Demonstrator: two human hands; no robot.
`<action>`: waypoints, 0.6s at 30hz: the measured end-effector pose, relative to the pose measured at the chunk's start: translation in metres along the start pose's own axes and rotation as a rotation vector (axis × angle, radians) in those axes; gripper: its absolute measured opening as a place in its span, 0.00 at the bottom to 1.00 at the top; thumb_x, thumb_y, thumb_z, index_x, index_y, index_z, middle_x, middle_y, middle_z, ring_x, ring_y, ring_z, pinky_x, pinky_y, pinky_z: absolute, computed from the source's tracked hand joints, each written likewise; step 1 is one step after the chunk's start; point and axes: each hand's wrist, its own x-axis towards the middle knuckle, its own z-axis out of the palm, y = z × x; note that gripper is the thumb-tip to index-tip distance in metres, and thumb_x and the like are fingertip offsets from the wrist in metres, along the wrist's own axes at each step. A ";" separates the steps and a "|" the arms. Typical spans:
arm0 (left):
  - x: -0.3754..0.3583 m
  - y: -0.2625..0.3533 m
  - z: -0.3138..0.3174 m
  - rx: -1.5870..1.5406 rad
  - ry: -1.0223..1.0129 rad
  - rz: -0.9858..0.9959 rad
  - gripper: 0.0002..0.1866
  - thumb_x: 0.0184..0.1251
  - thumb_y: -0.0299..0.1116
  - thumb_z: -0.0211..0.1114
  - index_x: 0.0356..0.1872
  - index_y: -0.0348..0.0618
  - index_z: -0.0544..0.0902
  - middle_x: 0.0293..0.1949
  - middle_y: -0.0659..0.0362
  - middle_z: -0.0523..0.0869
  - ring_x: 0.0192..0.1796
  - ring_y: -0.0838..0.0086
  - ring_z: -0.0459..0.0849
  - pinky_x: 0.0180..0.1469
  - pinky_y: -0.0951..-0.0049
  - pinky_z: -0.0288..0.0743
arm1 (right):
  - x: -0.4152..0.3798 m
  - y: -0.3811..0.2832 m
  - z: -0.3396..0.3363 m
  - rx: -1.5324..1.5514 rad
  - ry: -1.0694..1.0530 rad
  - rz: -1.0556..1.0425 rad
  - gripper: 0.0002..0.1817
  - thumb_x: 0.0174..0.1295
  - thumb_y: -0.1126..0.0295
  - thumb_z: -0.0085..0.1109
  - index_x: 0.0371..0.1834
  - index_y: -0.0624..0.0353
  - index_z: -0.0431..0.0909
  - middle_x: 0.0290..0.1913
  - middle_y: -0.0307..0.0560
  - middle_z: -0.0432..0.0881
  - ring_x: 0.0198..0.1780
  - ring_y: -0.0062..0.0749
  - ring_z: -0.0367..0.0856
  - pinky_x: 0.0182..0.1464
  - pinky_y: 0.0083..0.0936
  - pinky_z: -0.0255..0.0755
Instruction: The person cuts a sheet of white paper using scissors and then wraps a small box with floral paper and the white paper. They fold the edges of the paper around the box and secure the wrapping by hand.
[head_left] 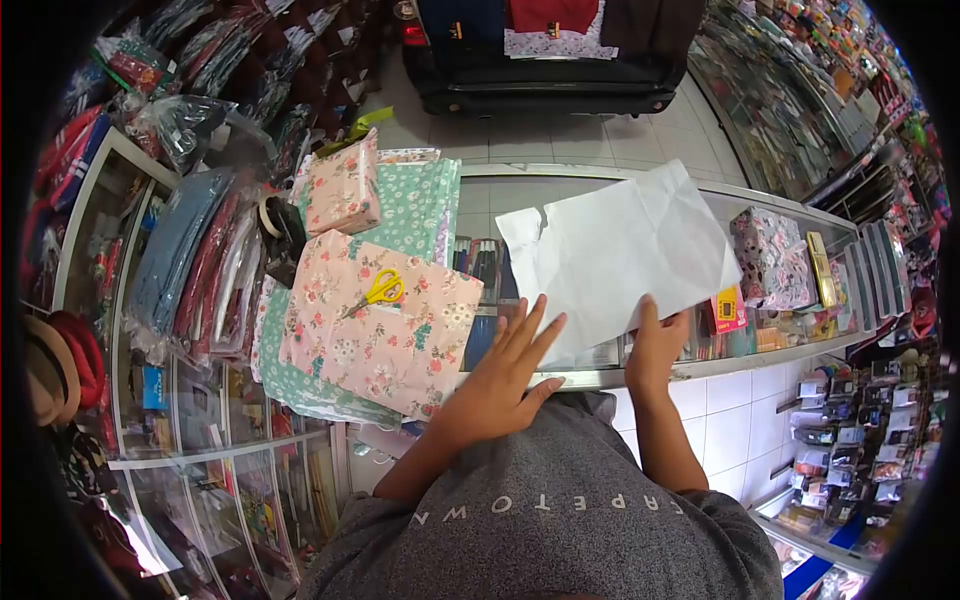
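A white sheet of paper [620,255] with a torn left corner lies on the glass counter. My left hand [505,375] is spread at the sheet's lower left edge, its fingertips at the paper. At the sheet's lower right edge, my right hand [655,350] has its thumb over the paper, and its other fingers are partly hidden. Left of the paper, yellow-handled scissors [383,289] rest on pink floral wrapping paper [400,345]. Behind them sits a box wrapped in pink floral paper [343,190], on green patterned paper [415,200].
The glass counter [715,368] holds a floral wrapped box [770,258] and a gold-coloured box [822,268] at the right. A black tape dispenser [281,235] stands at the left, beside plastic-wrapped clothes [180,260]. Beyond the counter is a black car [550,85].
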 end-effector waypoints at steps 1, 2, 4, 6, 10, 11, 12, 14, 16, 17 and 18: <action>0.003 0.003 0.004 0.058 -0.038 0.010 0.39 0.77 0.41 0.61 0.83 0.46 0.56 0.84 0.41 0.47 0.86 0.44 0.40 0.83 0.43 0.40 | -0.007 0.003 0.000 0.140 -0.039 0.112 0.18 0.69 0.73 0.63 0.58 0.66 0.73 0.50 0.48 0.81 0.44 0.27 0.81 0.41 0.26 0.78; 0.006 0.004 0.010 0.055 -0.046 0.021 0.36 0.78 0.40 0.57 0.84 0.52 0.56 0.84 0.40 0.47 0.85 0.40 0.41 0.81 0.36 0.40 | -0.019 -0.009 0.002 0.141 -0.053 0.197 0.19 0.68 0.74 0.63 0.59 0.68 0.72 0.50 0.50 0.81 0.43 0.28 0.81 0.35 0.25 0.79; 0.010 0.001 0.021 0.141 -0.053 -0.005 0.36 0.78 0.39 0.56 0.84 0.53 0.57 0.84 0.39 0.48 0.84 0.37 0.43 0.80 0.33 0.40 | -0.030 -0.005 -0.005 0.133 -0.191 0.319 0.22 0.66 0.73 0.67 0.60 0.70 0.72 0.45 0.49 0.82 0.38 0.28 0.83 0.31 0.23 0.79; 0.014 0.000 0.032 0.247 -0.041 -0.073 0.36 0.76 0.38 0.54 0.84 0.53 0.57 0.83 0.38 0.50 0.82 0.30 0.46 0.77 0.24 0.38 | -0.030 -0.013 -0.020 0.159 -0.263 0.351 0.24 0.65 0.72 0.69 0.59 0.71 0.72 0.42 0.48 0.83 0.37 0.27 0.83 0.30 0.22 0.78; 0.013 -0.013 0.043 0.415 -0.093 -0.122 0.32 0.77 0.42 0.53 0.80 0.50 0.65 0.83 0.38 0.51 0.83 0.32 0.44 0.76 0.21 0.31 | -0.002 -0.027 -0.075 -0.466 -1.108 0.055 0.20 0.61 0.66 0.76 0.49 0.68 0.81 0.32 0.47 0.87 0.32 0.29 0.86 0.32 0.27 0.77; 0.013 -0.014 0.043 0.412 -0.107 -0.107 0.32 0.77 0.42 0.53 0.80 0.50 0.65 0.83 0.38 0.51 0.83 0.32 0.44 0.76 0.21 0.31 | 0.010 -0.038 -0.088 -0.626 -1.120 -0.112 0.18 0.60 0.65 0.76 0.46 0.66 0.84 0.31 0.48 0.87 0.32 0.32 0.87 0.34 0.30 0.77; 0.014 -0.014 0.042 0.401 -0.098 -0.117 0.30 0.77 0.42 0.53 0.78 0.49 0.68 0.83 0.39 0.51 0.83 0.33 0.44 0.76 0.21 0.30 | 0.019 -0.038 -0.099 -0.719 -0.915 -0.107 0.14 0.60 0.63 0.74 0.42 0.62 0.86 0.27 0.50 0.85 0.30 0.38 0.86 0.37 0.35 0.76; 0.015 -0.014 0.041 0.342 -0.064 -0.126 0.27 0.77 0.41 0.55 0.74 0.47 0.74 0.83 0.42 0.53 0.84 0.34 0.43 0.76 0.21 0.29 | 0.029 -0.061 -0.106 -0.824 -0.408 -0.271 0.13 0.62 0.64 0.72 0.42 0.62 0.84 0.27 0.51 0.84 0.31 0.43 0.85 0.36 0.37 0.75; 0.020 -0.013 0.037 0.337 -0.088 -0.135 0.25 0.77 0.40 0.55 0.72 0.46 0.76 0.83 0.42 0.53 0.84 0.34 0.43 0.76 0.21 0.28 | 0.051 -0.046 -0.116 -0.901 -0.083 -0.454 0.18 0.61 0.66 0.72 0.52 0.62 0.82 0.48 0.56 0.84 0.48 0.51 0.83 0.47 0.42 0.77; 0.024 -0.012 0.036 0.332 -0.097 -0.156 0.24 0.76 0.40 0.56 0.70 0.46 0.77 0.83 0.43 0.54 0.84 0.35 0.43 0.76 0.21 0.28 | 0.057 -0.040 -0.117 -0.904 -0.063 -0.446 0.18 0.61 0.66 0.72 0.52 0.62 0.82 0.48 0.56 0.84 0.48 0.51 0.83 0.47 0.42 0.77; 0.026 -0.012 0.036 0.287 -0.064 -0.153 0.21 0.76 0.39 0.56 0.64 0.42 0.81 0.82 0.43 0.57 0.84 0.36 0.43 0.75 0.21 0.27 | 0.061 -0.036 -0.117 -1.017 0.012 -0.581 0.21 0.61 0.66 0.72 0.55 0.61 0.81 0.55 0.58 0.81 0.54 0.53 0.80 0.52 0.44 0.76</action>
